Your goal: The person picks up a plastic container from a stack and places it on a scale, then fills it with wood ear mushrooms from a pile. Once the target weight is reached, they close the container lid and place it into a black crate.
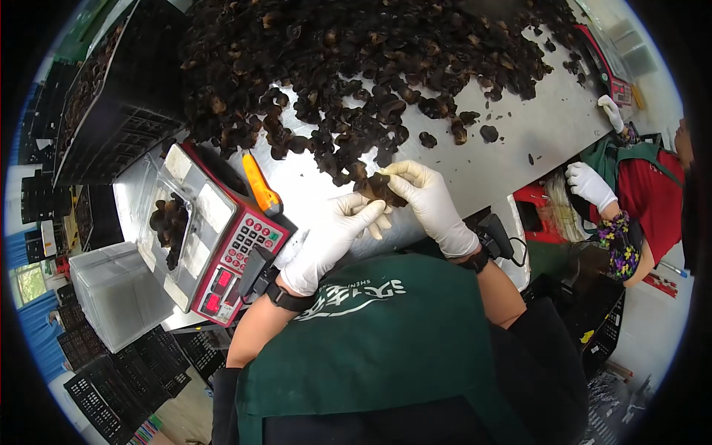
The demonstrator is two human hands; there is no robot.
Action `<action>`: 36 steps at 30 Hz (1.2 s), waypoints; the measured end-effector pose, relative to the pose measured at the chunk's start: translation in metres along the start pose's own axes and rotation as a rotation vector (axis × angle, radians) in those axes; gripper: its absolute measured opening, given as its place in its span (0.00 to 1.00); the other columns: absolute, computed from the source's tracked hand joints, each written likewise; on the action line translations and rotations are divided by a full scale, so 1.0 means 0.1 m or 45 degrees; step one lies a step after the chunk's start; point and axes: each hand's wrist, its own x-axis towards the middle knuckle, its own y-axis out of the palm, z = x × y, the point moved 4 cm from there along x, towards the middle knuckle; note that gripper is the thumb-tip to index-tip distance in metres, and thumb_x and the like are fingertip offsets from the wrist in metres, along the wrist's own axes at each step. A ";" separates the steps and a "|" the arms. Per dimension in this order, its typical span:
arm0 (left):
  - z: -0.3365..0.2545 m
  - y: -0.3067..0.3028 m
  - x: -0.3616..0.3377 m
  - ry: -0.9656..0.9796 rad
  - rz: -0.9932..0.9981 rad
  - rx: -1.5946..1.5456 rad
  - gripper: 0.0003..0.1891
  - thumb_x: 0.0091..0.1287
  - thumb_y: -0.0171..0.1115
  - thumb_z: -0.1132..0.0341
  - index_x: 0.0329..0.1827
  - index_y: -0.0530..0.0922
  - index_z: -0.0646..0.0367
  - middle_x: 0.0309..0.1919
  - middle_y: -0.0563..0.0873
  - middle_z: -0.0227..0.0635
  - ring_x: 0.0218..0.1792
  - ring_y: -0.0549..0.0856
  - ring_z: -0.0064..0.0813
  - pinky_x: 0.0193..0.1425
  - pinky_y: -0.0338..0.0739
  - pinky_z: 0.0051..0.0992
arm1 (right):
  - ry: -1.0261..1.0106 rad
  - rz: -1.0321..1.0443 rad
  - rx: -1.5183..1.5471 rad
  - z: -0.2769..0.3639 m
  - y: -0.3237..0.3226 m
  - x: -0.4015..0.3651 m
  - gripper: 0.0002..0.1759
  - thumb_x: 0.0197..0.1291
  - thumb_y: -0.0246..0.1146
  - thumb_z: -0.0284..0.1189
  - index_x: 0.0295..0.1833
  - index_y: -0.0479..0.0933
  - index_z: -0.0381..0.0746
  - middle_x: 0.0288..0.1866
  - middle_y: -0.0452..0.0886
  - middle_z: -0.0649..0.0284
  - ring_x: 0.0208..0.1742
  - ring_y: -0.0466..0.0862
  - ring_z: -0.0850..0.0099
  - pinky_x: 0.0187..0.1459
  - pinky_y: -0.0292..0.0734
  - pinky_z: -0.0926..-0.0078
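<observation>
A brown wood ear mushroom [381, 188] is held between both of my gloved hands, just above the near edge of the metal table [467, 167]. My left hand [337, 231], in a white glove, pinches it from the left, fingers curled under it. My right hand [426, 199], gloved too, grips its right side between thumb and fingers. Right beyond my hands, a large heap of dark wood ear mushrooms [356, 67] spreads over the table, with loose pieces along its near edge.
Left of my hands are an orange-handled cutter [261, 185] and a red scale [245, 248] with mushrooms [170, 224] on its tray. A black crate [133, 104] stands behind it, a clear plastic bin [119, 293] to its left. At right, a co-worker's gloved hand [591, 185] is near another scale [604, 63].
</observation>
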 end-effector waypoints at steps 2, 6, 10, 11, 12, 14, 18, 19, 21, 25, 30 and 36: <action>-0.01 -0.02 -0.03 0.032 -0.010 -0.037 0.12 0.76 0.60 0.68 0.52 0.82 0.70 0.37 0.88 0.40 0.35 0.84 0.22 0.44 0.78 0.22 | -0.036 -0.051 0.033 -0.02 -0.02 0.02 0.10 0.72 0.62 0.27 0.52 0.80 0.32 0.44 0.85 0.66 0.44 0.81 0.82 0.48 0.77 0.83; -0.06 -0.04 -0.11 0.024 -0.016 -0.119 0.11 0.75 0.61 0.71 0.53 0.82 0.71 0.37 0.88 0.41 0.34 0.84 0.23 0.42 0.79 0.22 | -0.036 -0.181 0.045 0.04 -0.17 0.06 0.10 0.73 0.62 0.28 0.52 0.81 0.33 0.42 0.85 0.67 0.41 0.81 0.82 0.47 0.77 0.83; -0.09 -0.04 -0.15 0.062 -0.127 -0.112 0.11 0.73 0.62 0.73 0.54 0.82 0.71 0.36 0.88 0.40 0.33 0.84 0.22 0.42 0.79 0.21 | -0.082 -0.213 0.147 -0.02 -0.49 0.11 0.11 0.73 0.61 0.29 0.53 0.82 0.34 0.40 0.84 0.68 0.37 0.79 0.82 0.42 0.75 0.83; -0.11 -0.03 -0.15 0.075 -0.143 -0.084 0.11 0.73 0.62 0.74 0.54 0.83 0.71 0.36 0.88 0.39 0.33 0.84 0.22 0.43 0.79 0.20 | -0.068 -0.225 0.189 -0.04 -0.55 0.10 0.11 0.74 0.61 0.29 0.53 0.81 0.34 0.39 0.84 0.69 0.37 0.79 0.82 0.41 0.74 0.83; -0.13 -0.03 -0.15 0.088 -0.159 -0.057 0.11 0.72 0.62 0.75 0.53 0.83 0.71 0.36 0.88 0.39 0.34 0.84 0.21 0.43 0.79 0.20 | -0.054 -0.239 0.231 -0.06 -0.61 0.09 0.11 0.74 0.61 0.30 0.53 0.81 0.34 0.39 0.83 0.69 0.36 0.78 0.82 0.40 0.73 0.83; -0.11 -0.06 -0.14 0.107 -0.219 0.055 0.09 0.72 0.63 0.74 0.50 0.85 0.70 0.34 0.88 0.36 0.33 0.84 0.20 0.41 0.79 0.20 | -0.048 -0.189 0.287 -0.13 -0.74 0.08 0.13 0.75 0.59 0.33 0.55 0.80 0.35 0.39 0.82 0.67 0.36 0.77 0.80 0.38 0.72 0.82; -0.09 -0.20 -0.20 0.151 -0.439 0.830 0.07 0.68 0.66 0.71 0.41 0.88 0.65 0.29 0.89 0.35 0.29 0.86 0.24 0.37 0.79 0.24 | -0.058 -0.011 0.506 -0.24 -0.81 0.09 0.21 0.79 0.52 0.43 0.57 0.79 0.36 0.42 0.82 0.64 0.37 0.78 0.77 0.38 0.73 0.79; -0.08 -0.25 -0.20 0.260 -0.496 1.047 0.07 0.67 0.67 0.69 0.39 0.87 0.64 0.28 0.89 0.36 0.29 0.87 0.27 0.36 0.80 0.26 | 0.033 -0.006 0.622 -0.27 -0.80 0.10 0.23 0.79 0.51 0.45 0.57 0.79 0.36 0.43 0.82 0.63 0.38 0.78 0.76 0.38 0.73 0.78; -0.01 -0.36 -0.20 0.480 -0.608 1.477 0.08 0.64 0.69 0.66 0.36 0.87 0.62 0.27 0.88 0.39 0.27 0.88 0.34 0.34 0.81 0.28 | 0.115 -0.006 0.653 -0.24 -0.75 0.13 0.26 0.79 0.50 0.49 0.58 0.78 0.37 0.45 0.82 0.62 0.40 0.79 0.75 0.40 0.75 0.77; 0.06 -0.45 -0.21 0.408 -0.658 1.568 0.09 0.64 0.68 0.61 0.34 0.88 0.58 0.27 0.88 0.41 0.29 0.87 0.42 0.35 0.81 0.35 | 0.066 -0.105 0.362 0.03 -0.58 0.34 0.23 0.76 0.55 0.47 0.56 0.80 0.38 0.48 0.84 0.63 0.44 0.82 0.77 0.50 0.81 0.75; 0.12 -0.48 -0.17 0.272 -0.595 1.916 0.14 0.63 0.67 0.62 0.50 0.84 0.55 0.38 0.87 0.42 0.40 0.87 0.43 0.45 0.81 0.37 | -0.597 -0.249 -1.091 0.33 -0.42 0.75 0.32 0.55 0.75 0.41 0.66 0.77 0.48 0.66 0.77 0.55 0.64 0.78 0.62 0.64 0.76 0.63; -0.08 0.01 -0.04 0.801 -0.109 1.951 0.27 0.64 0.61 0.66 0.69 0.72 0.53 0.58 0.77 0.42 0.59 0.77 0.41 0.61 0.74 0.41 | -0.862 0.154 -1.930 0.05 -0.02 0.96 0.43 0.47 0.74 0.54 0.72 0.71 0.65 0.79 0.62 0.55 0.78 0.62 0.51 0.72 0.64 0.50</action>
